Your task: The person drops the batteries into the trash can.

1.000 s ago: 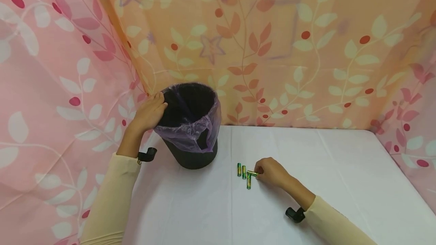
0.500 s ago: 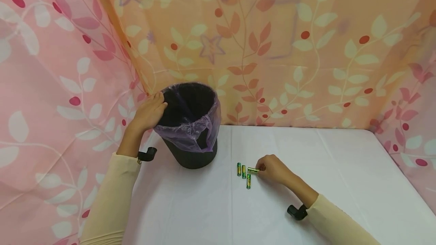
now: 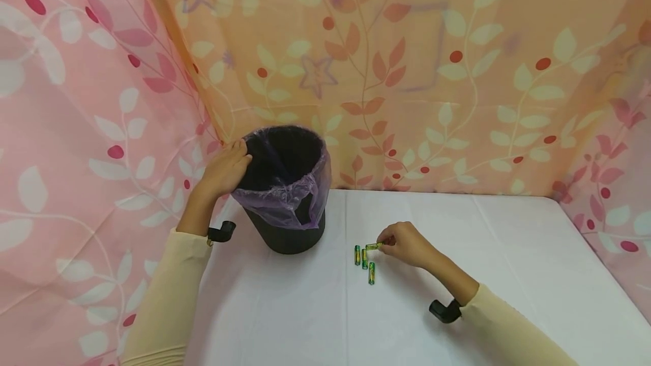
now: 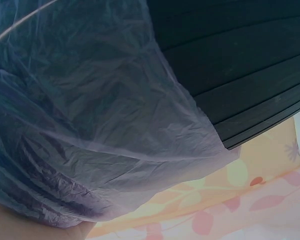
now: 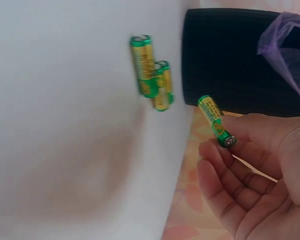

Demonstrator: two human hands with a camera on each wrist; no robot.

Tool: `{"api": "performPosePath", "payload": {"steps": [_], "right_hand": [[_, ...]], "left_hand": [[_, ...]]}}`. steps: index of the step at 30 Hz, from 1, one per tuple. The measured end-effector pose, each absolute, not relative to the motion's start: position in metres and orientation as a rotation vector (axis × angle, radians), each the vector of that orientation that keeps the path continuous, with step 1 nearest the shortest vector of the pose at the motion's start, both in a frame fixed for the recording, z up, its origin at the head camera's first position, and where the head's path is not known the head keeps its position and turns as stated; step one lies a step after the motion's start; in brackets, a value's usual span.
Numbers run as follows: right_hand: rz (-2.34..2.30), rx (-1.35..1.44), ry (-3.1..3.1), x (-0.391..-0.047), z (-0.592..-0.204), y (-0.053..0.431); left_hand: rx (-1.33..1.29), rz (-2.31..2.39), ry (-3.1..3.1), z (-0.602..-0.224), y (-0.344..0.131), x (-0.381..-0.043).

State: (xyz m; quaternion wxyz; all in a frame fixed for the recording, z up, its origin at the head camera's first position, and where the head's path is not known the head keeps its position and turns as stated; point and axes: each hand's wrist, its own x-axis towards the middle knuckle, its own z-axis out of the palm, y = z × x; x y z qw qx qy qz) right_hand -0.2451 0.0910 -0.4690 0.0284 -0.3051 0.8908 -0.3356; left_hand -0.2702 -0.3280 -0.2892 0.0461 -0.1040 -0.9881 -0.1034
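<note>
Right hand [image 3: 407,245]: fingers clamped on battery [image 5: 214,118]; hold firmly.
Left hand [image 3: 227,168]: fingers at bin [image 3: 286,238], grip unclear; brace.

Behind the white-covered table [image 3: 508,242] hangs an orange leaf-patterned cloth [image 3: 386,100]; a pink leafy cloth [image 3: 61,134] hangs left of the table, a second pink cloth [image 3: 625,185] right.

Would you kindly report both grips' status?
Right grip pinching one battery. Left grip on rim of bin. Three batteries close by; nothing evidently in the way.
</note>
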Motion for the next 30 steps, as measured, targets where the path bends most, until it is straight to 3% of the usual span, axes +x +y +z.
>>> {"api": "performPosePath", "payload": {"steps": [30], "right_hand": [[-1.125,-1.171,2.628,-0.252,-0.358,0.063]], "left_hand": [[-0.342,-0.291,-3.002,-0.289,-0.329,-0.27]]}}
